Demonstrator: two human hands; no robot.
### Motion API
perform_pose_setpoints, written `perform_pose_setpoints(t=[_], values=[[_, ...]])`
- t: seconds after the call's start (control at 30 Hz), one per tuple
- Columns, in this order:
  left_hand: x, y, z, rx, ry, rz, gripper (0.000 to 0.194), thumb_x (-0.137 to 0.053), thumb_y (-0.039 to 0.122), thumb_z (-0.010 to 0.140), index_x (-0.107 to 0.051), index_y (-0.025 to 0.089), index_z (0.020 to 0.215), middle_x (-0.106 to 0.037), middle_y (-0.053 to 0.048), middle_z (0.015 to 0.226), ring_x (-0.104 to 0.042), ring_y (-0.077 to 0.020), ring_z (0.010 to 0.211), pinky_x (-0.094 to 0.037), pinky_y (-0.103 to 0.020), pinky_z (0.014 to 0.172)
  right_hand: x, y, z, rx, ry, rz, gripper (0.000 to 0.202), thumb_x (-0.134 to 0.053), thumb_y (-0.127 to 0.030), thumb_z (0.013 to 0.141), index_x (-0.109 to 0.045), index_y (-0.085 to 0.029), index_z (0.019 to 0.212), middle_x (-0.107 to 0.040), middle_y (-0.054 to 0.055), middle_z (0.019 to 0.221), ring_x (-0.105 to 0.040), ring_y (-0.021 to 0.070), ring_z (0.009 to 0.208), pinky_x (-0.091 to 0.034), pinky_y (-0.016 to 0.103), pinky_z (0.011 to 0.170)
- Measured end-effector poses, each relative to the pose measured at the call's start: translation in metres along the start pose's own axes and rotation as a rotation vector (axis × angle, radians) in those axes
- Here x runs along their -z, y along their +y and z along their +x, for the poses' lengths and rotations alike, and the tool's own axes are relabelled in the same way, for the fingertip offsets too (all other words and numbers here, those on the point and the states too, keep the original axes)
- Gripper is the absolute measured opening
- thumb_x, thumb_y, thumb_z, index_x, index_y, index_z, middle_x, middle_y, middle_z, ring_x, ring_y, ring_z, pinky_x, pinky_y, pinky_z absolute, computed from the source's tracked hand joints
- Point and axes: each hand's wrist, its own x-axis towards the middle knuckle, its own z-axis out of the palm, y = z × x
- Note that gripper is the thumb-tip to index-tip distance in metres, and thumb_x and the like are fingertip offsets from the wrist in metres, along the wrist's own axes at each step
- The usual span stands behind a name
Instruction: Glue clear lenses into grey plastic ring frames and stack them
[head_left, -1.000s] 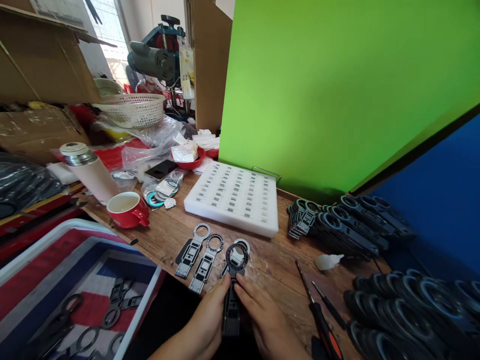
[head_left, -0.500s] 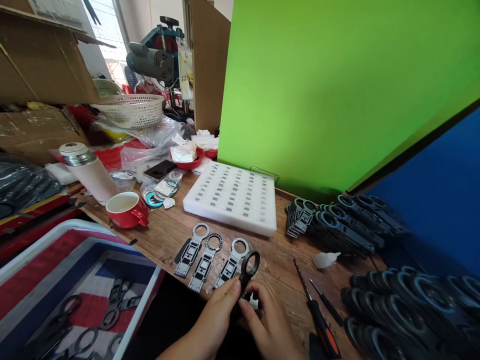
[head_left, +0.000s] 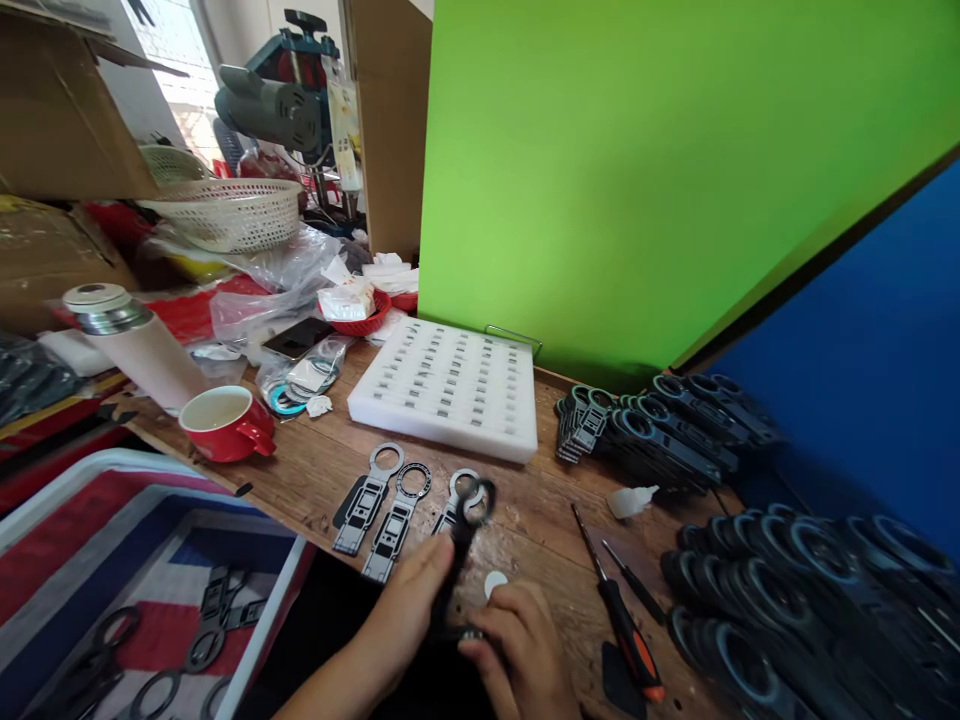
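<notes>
My left hand is closed around a black ring-ended part, its ring pointing up and away, slightly blurred. My right hand is closed beside the part's lower end. Its fingertips pinch at a small dark and shiny bit; whether that belongs to the part cannot be made out. A white disc shows just beyond the right fingers. Past my hands lie flat grey ring-ended plates: one at left, one in the middle, and another partly covered by the held part.
A white foam block with rows of small pieces stands behind the plates. Screwdrivers, a small white bottle and stacked black ring parts are at right. A red mug, flask and lined bin are at left.
The held part has tilted and shifted left and down with my left hand. My right hand has drawn away from its upper section, and the white disc now shows. The whole view has shifted slightly.
</notes>
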Motion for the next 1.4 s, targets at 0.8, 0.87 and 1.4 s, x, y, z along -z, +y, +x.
perform_pose_setpoints(t=[0.8, 0.87, 1.4], values=[[0.043, 0.014, -0.001, 0.025, 0.16, 0.104, 0.059, -0.068, 0.059, 0.068, -0.065, 0.022, 0.114, -0.068, -0.007, 0.111, -0.063, -0.0241, 0.091, -0.048, -0.032, 0.082, -0.01, 0.077, 0.031, -0.386, -0.276, -0.212, 0.031, -0.046, -0.016, 0.09, -0.061, -0.024, 0.116, -0.06, 0.006, 0.121, -0.054, 0.0226, 0.107, -0.044, 0.038, 0.093], [0.048, 0.017, -0.009, -0.012, 0.124, 0.286, 0.05, -0.069, 0.057, 0.067, -0.071, 0.023, 0.104, -0.068, -0.005, 0.112, -0.058, -0.0283, 0.107, -0.042, -0.034, 0.095, -0.018, 0.083, 0.049, -0.325, -0.365, -0.304, 0.032, -0.052, -0.016, 0.088, -0.06, -0.026, 0.118, -0.053, 0.005, 0.131, -0.049, 0.0239, 0.113, -0.041, 0.039, 0.095], [0.021, -0.029, 0.024, -0.545, -0.218, 1.273, 0.026, -0.047, 0.035, 0.09, -0.066, 0.027, 0.106, -0.063, -0.005, 0.099, -0.057, -0.0217, 0.093, -0.045, -0.037, 0.086, 0.015, 0.102, 0.023, -0.481, -0.428, -0.365, 0.026, -0.053, -0.03, 0.09, -0.06, -0.023, 0.114, -0.058, 0.006, 0.1, -0.056, 0.0205, 0.094, -0.043, 0.03, 0.083]])
